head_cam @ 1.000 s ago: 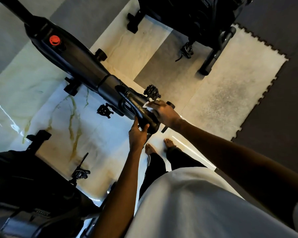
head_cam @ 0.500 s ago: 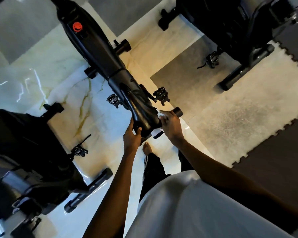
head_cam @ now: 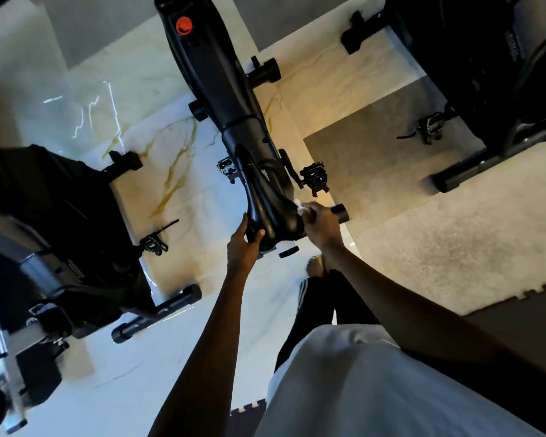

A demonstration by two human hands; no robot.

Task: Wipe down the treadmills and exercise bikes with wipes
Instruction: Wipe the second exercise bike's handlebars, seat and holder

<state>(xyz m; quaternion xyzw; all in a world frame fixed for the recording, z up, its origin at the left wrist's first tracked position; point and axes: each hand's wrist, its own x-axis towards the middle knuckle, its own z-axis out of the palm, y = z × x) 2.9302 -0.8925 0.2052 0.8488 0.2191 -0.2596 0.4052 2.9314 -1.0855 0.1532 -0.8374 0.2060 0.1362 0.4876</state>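
Observation:
A black exercise bike (head_cam: pixel 215 89) with a red knob (head_cam: pixel 183 25) stands below me, seen from above. Its black saddle (head_cam: pixel 273 209) points toward me. My left hand (head_cam: pixel 242 244) grips the saddle's left rear edge, thumb on top. My right hand (head_cam: pixel 320 227) holds a small white wipe (head_cam: pixel 300 207) against the saddle's right side; only a corner of the wipe shows past the fingers.
Another black bike (head_cam: pixel 60 222) stands at the left and a third (head_cam: pixel 486 64) at the upper right. Pedals (head_cam: pixel 312 178) stick out beside the saddle. The floor is glossy marble (head_cam: pixel 76 121) with grey foam mats (head_cam: pixel 438 241) to the right. My bare foot (head_cam: pixel 315 268) is under the saddle.
The view has swung, so the bike now runs more upright in the frame. My right hand slid with the wipe from the saddle's top to its right side. My left hand kept its grip.

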